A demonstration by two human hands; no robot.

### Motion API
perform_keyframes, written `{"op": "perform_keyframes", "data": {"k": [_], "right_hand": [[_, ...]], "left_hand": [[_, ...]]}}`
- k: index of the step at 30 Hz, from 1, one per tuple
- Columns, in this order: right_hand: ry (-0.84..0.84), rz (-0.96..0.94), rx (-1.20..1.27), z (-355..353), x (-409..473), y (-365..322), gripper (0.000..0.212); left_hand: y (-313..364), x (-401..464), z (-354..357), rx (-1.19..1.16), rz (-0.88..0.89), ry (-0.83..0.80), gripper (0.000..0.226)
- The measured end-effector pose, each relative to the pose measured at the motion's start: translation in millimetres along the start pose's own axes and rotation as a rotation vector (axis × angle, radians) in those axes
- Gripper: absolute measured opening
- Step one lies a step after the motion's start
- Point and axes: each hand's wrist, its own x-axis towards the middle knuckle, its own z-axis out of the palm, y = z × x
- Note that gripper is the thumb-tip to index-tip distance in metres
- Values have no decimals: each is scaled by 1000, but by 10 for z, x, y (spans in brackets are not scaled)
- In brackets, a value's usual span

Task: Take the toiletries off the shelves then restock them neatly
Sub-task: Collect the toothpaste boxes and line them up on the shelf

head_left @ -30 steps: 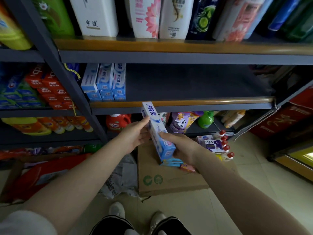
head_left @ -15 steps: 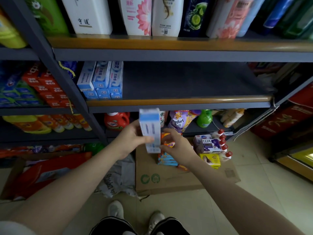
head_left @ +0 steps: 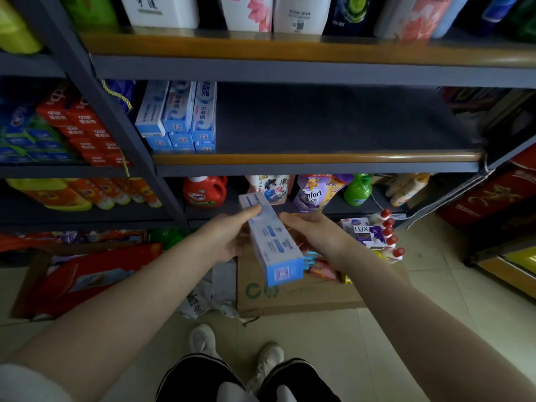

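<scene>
- While both hands grip it, the blue toothpaste box (head_left: 271,242) lies between them, tilted.
- Left hand (head_left: 229,237) curls round its left side.
- Right hand (head_left: 314,235) presses its right side.

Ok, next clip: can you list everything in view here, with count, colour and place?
toothpaste box: one, blue and white, held between both hands below the middle shelf
stacked toothpaste boxes: several, blue and white, left end of the middle shelf
large bottles: a row, white, pink, dark and green, top shelf
red boxes: a stack, red, left bay
detergent jug: one, red, lower shelf
softener pouch: one, purple, lower shelf
green bottle: one, lower shelf, right of the pouch
cardboard box: one, brown, on the floor
soap box: one, purple and white, on the cardboard box
left hand: on the toothpaste box's left side
right hand: on its right side
</scene>
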Motion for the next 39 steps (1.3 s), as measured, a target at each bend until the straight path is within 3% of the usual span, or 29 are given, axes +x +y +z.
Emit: {"op": "perform_keyframes", "data": {"k": [4,7,9,11,14,17,20,22,23,27,33,36,39], "right_hand": [[4,135,64,50,75,66,41],[5,111,64,77,196,136,35],[-38,-40,-225,140,330,269,32],[-98,-174,-601,223,564,495,61],[-98,-88,-815,444,950,817,86],[28,31,-757,664,1328,1150,67],[169,226,-242,718,1687,1558,41],[241,298,75,729,1907,1876,32],[280,301,96,740,2010,2040,29],[364,297,-101,853,2355,2501,36],[589,288,-213,1011,2544,2766,33],[578,350,-322,1043,2489,2743,41],[563,281,-309,1102,2287,2492,52]], "left_hand": [[-87,171,-48,-170,-190,-11,20],[-168,320,-35,-30,-151,82,14],[-229,466,-26,56,-134,154,12],[-260,684,-49,89,-127,214,18],[-340,1095,-136,189,-73,335,29],[-482,1497,-238,252,-11,380,43],[-722,1912,-332,401,60,207,51],[-840,2025,-375,476,97,115,40],[-899,2064,-423,515,125,90,30],[-1159,2344,-768,748,225,97,20],[-1325,2488,-1090,755,264,113,16],[-1231,2349,-1116,762,303,84,16],[-1024,2110,-1128,802,378,49,17]]}}
